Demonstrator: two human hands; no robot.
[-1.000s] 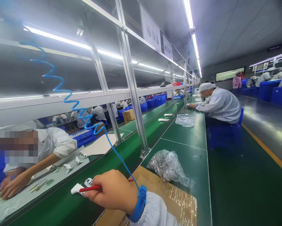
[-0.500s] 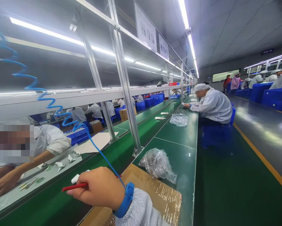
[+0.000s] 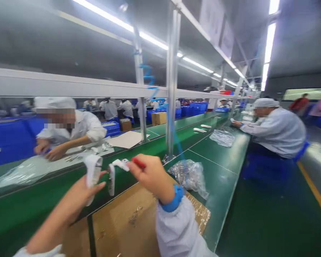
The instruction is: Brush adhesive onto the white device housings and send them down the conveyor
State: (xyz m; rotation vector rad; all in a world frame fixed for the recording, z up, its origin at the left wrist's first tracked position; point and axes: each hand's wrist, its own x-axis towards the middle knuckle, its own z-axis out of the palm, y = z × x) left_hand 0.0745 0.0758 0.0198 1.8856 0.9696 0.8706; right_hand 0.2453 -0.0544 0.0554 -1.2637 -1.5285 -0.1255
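My left hand (image 3: 84, 192) is closed round a white curved plastic part (image 3: 93, 169), with a second white oval piece (image 3: 111, 179) beside its fingertips. My right hand (image 3: 151, 175), with a blue wrist strap (image 3: 173, 199), is closed on a red tool (image 3: 139, 163). Its fingertips are by another small white part (image 3: 121, 164); whether they touch it is blurred. Both hands are above the near edge of the green belt and a brown cardboard sheet (image 3: 123, 221) with small metal bits on it.
A clear bag of small metal parts (image 3: 189, 176) lies right of my right hand. Metal posts (image 3: 172, 82) rise beyond the belt. One person (image 3: 69, 132) works across it; another (image 3: 275, 125) sits at the right. White parts (image 3: 199, 130) lie farther along.
My left hand has come into view with the white part. My right hand has moved right and up, still with the red tool. The view has turned left.
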